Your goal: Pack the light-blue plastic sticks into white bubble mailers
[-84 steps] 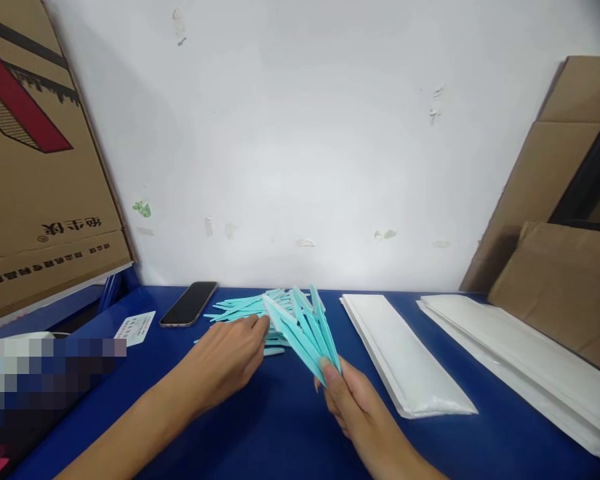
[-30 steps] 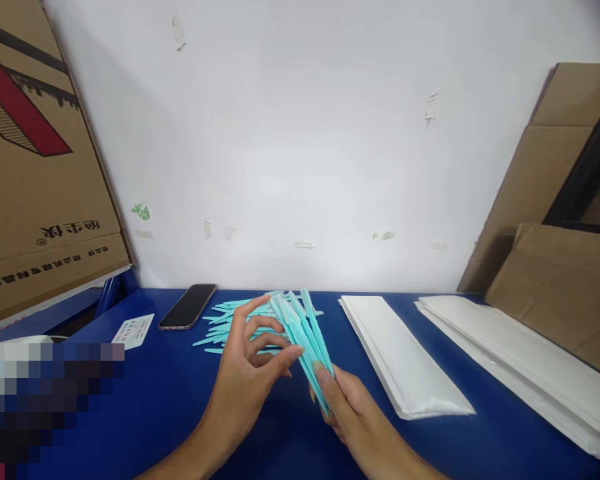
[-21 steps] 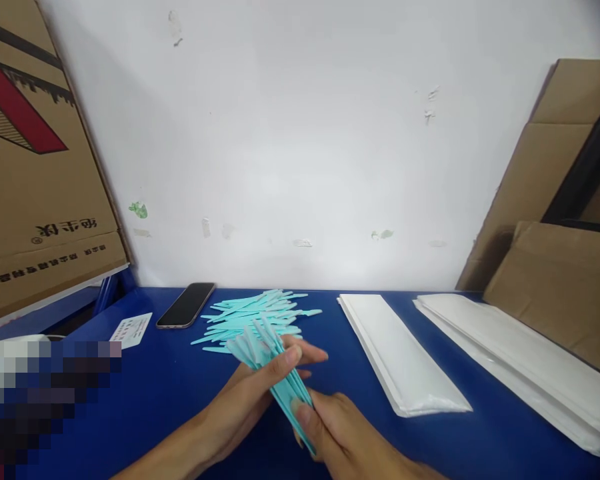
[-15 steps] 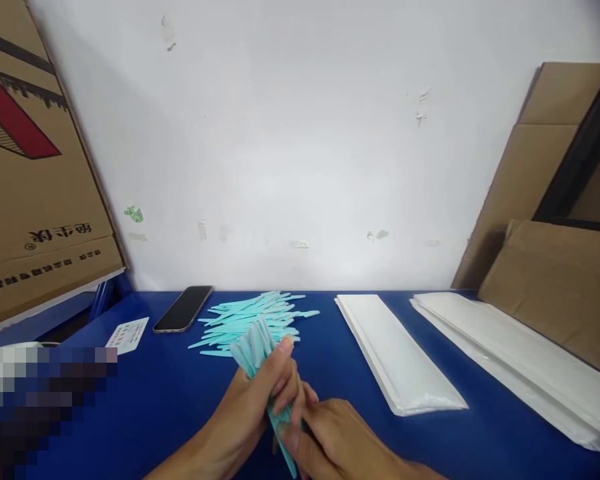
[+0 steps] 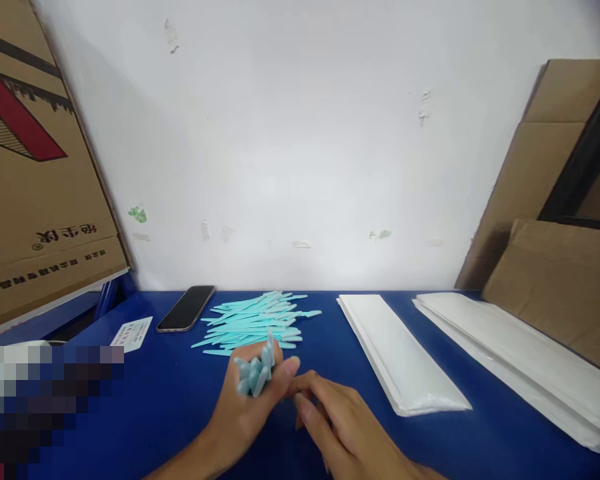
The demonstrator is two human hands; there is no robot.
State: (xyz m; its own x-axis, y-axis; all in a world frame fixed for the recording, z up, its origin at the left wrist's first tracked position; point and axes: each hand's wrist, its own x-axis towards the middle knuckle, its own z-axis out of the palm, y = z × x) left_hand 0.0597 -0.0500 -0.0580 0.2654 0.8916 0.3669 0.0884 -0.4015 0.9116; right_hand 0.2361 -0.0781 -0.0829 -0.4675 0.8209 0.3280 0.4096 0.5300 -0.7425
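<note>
Head view: left hand (image 5: 243, 415) clasps turquoise sticks (image 5: 253, 377) end-on, tips facing camera; right hand (image 5: 344, 417), hold unclear.

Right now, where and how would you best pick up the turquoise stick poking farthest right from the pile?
Probably pinch the turquoise stick by its projecting end, coming from the right: that tip juts beyond the pile, which seems to hide its other end.

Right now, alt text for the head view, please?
The left hand grips a bundle of pale blue sticks, the right hand beside it. Behind them on a blue table lies a pile of similar sticks, with a phone and card to its left and white packets to its right.
</note>
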